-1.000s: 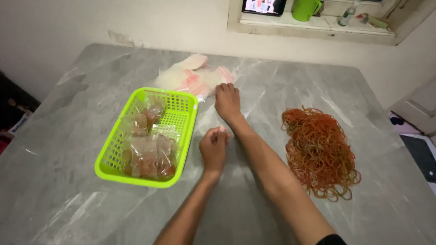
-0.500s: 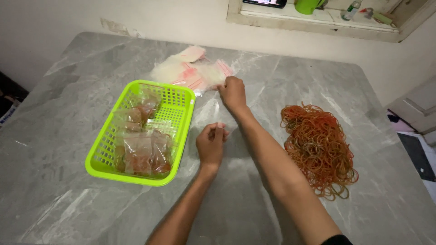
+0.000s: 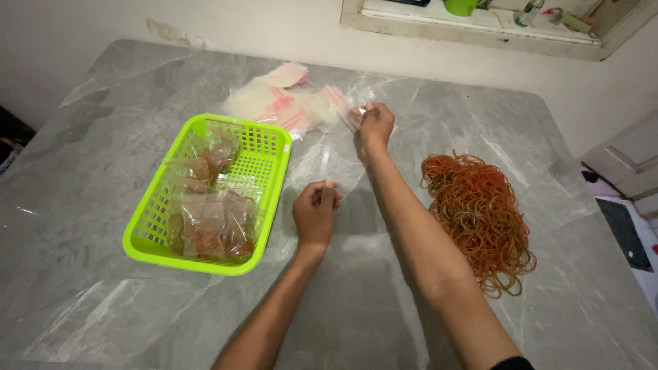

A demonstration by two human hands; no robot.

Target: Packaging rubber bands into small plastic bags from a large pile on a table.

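Your right hand (image 3: 375, 125) pinches a clear bag (image 3: 343, 147) by its top edge. Your left hand (image 3: 316, 211) pinches its lower corner, beside the basket (image 3: 273, 205).

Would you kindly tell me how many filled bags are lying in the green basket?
About 4: two at the far end and two at the near end of the green basket; overlapping clear plastic may hide more.

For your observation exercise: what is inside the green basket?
The green basket holds several clear bags of brownish contents, piled along its left side. Whatever lies beneath them is covered. What the contents are cannot be told.
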